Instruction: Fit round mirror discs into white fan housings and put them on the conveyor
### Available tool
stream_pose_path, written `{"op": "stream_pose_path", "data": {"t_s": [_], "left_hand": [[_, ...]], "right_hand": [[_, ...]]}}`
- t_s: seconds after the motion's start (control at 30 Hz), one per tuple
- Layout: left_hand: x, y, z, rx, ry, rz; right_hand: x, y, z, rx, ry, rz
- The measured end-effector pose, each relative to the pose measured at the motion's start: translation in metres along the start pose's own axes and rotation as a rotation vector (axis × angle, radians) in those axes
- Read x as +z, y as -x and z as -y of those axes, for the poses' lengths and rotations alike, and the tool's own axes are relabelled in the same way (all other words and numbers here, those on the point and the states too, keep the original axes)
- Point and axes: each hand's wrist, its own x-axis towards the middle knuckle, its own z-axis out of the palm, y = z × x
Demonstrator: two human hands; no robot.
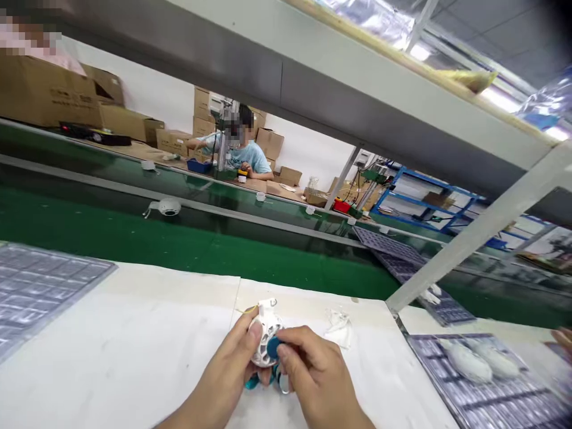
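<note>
Okay, my left hand (223, 366) is grasping a round white slotted plastic housing (267, 335), thumb on its face, over the worktop (134, 339). My right hand (315, 375) is pinching a blue disc (272, 347) against the housing. Teal bits (252, 381) and a small metal ring (284, 385) show just under my hands, attachment unclear. A thin yellow wire (247, 310) pokes out near the top. Just right, a clear plastic scrap (338, 329) lies on the worktop. A grey blister tray (44, 286) sits left, another (473, 393) right, holding white parts (469, 360). Beyond, a green conveyor belt (179, 250) carries a white part (165, 207); across it, a co-worker (243, 149) sits among cardboard boxes (201, 113).
</note>
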Motion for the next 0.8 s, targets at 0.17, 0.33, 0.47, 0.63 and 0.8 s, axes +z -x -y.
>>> {"op": "stream_pose_path", "data": {"t_s": [0.17,0.33,0.47,0.63,0.8], "left_hand": [[-0.002,0.000,-0.002,0.005,-0.060,0.039],[0.005,0.008,-0.012,0.042,-0.050,0.112],[0.016,0.020,-0.015,-0.001,0.103,0.127],[0.021,0.028,-0.010,-0.004,0.166,0.044],[0.024,0.021,-0.010,0.019,0.235,0.023]], "right_hand": [[-0.001,0.001,0.000,0.148,-0.099,0.012],[0.004,0.001,0.000,0.378,-0.434,-0.027],[0.020,0.006,-0.002,0.376,-0.836,0.100],[0.040,0.015,-0.012,0.409,-0.813,-0.025],[0.041,0.010,-0.013,0.294,-0.709,0.002]]}}
